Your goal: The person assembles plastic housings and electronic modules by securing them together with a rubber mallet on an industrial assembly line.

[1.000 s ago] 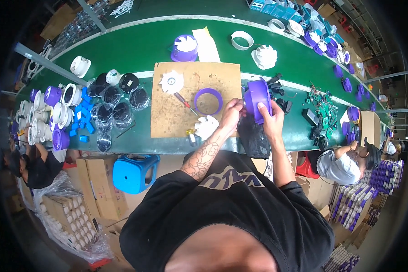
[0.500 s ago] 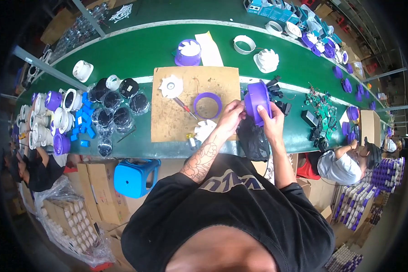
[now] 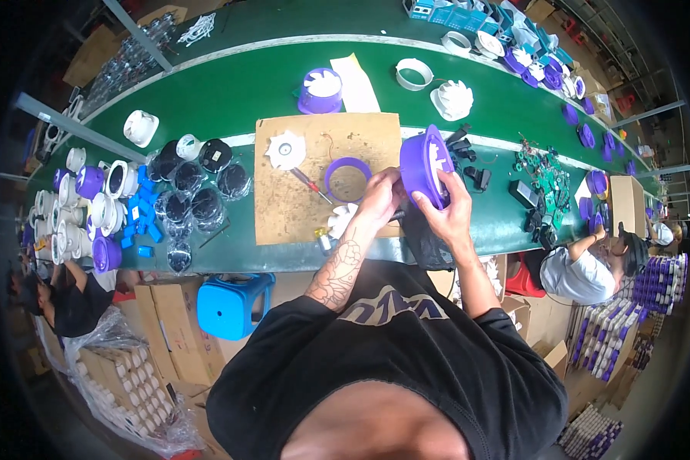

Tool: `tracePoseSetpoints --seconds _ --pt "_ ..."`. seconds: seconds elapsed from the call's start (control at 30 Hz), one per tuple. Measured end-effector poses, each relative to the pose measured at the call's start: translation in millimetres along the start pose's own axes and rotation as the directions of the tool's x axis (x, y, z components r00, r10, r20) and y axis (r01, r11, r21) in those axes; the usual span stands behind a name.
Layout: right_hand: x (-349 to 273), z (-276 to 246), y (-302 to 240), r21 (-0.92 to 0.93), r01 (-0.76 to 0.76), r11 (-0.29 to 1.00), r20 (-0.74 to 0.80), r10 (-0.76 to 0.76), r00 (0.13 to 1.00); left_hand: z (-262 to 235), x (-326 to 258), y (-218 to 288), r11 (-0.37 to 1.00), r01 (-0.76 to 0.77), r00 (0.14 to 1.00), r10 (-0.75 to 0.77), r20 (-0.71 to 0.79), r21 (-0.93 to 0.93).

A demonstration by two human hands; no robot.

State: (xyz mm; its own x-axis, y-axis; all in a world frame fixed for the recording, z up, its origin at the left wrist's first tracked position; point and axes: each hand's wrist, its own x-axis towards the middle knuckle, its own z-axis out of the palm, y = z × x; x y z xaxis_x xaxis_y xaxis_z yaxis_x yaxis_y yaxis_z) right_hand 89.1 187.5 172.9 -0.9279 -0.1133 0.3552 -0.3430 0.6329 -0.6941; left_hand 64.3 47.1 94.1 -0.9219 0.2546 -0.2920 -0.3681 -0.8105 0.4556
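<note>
Purple housing (image 3: 415, 170): round, short drum shape, wider rim at one end. White fan blades (image 3: 438, 158) visible inside the open end. Pose: tipped on its side, opening facing right. Location: raised over the bench, gripped at the near rim by the right hand (image 3: 447, 210).
</note>
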Motion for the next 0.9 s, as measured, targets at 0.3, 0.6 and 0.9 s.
tracePoseSetpoints --seconds 0.3,0.6,0.9 --pt "0 -4 3 -0.049 0.105 0.993 0.058 -0.102 0.993 -1 -1 13 0.987 0.158 0.985 -0.160 -0.059 -0.031" --pt "2 -5 8 0.094 -0.117 0.989 0.054 0.112 0.992 -13 2 -2 0.996 0.084 0.994 -0.084 0.074 -0.001" --pt "7 -6 12 0.274 -0.257 0.927 0.109 0.236 0.966 -15 2 7 0.986 0.008 0.991 -0.031 0.133 0.165"
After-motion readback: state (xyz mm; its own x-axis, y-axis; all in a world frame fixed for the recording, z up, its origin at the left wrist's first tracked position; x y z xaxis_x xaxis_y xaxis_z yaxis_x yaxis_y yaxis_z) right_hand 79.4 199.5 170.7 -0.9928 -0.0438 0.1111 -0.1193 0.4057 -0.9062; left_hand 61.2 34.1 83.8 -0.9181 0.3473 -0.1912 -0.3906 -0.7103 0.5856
